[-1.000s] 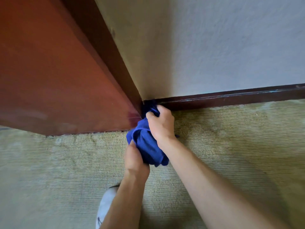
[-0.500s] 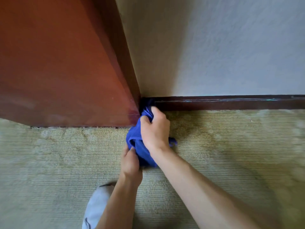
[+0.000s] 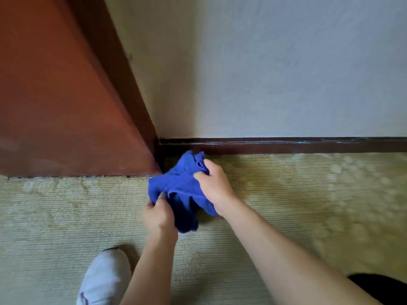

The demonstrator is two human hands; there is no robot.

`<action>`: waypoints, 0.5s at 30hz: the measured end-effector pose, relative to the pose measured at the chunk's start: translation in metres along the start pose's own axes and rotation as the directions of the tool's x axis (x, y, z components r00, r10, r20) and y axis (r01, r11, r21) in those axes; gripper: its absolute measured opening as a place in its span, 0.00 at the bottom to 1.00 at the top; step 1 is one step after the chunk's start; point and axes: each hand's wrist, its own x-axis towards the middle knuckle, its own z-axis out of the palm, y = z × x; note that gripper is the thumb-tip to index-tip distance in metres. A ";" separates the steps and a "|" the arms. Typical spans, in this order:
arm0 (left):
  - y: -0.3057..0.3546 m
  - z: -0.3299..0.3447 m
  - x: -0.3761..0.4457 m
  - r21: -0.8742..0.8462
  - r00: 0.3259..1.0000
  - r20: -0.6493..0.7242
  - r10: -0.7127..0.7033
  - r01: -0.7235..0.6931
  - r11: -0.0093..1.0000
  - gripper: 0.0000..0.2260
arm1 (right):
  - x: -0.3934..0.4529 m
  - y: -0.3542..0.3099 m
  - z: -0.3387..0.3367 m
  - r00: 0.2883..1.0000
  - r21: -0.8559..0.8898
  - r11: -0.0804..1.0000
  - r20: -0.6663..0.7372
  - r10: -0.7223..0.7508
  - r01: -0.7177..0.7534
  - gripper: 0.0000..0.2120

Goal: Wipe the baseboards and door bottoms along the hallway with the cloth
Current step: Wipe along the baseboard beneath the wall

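Blue cloth (image 3: 180, 190), bunched, held between both our hands just off the carpet (image 3: 308, 194), near the corner where the door meets the wall. Its top edge sits close to the baseboard (image 3: 286, 145); we can't tell if it actually touches. Its lower fold hangs down between our wrists.

Right hand (image 3: 214, 187): fingers curled and pinching the upper right part of the cloth, knuckles toward the baseboard. Left hand (image 3: 159, 214): closed on the lower left edge of the cloth, thumb and fingers pressed together over a fold. Both forearms are bare and come in from the bottom of the view.

Baseboard is dark brown, glossy, and runs along the foot of the wall (image 3: 275, 73) to the right edge, with some pale scuff marks along its top lip. Wall is off-white and textured.

Door (image 3: 55, 95) is reddish-brown wood, filling the left side; its bottom edge sits just above the carpet, and its near corner is just left of the cloth. A darker frame strip (image 3: 119, 73) runs up between door and wall.

Carpet is pale green-beige, ribbed, with lighter worn patches on the right. White shoe (image 3: 103, 280) on the carpet at bottom left, below our left forearm. Dark shape at the bottom right corner, too cropped to identify.
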 end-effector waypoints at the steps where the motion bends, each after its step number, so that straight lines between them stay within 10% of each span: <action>1: 0.004 0.008 -0.011 0.001 0.999 0.035 -0.001 0.001 1.000 0.05 | -0.005 0.009 -0.015 0.996 0.074 0.995 -0.050 0.076 -0.072 0.03; 8: 0.055 0.060 -0.095 0.134 0.923 0.368 0.115 -0.175 0.975 0.05 | -0.031 0.003 -0.114 0.933 0.444 0.837 -0.007 0.360 -0.320 0.07; 15: 0.050 0.042 -0.124 0.193 0.970 0.222 0.100 -0.144 0.971 0.07 | -0.056 -0.008 -0.129 0.959 0.490 0.833 0.024 0.283 -0.258 0.11</action>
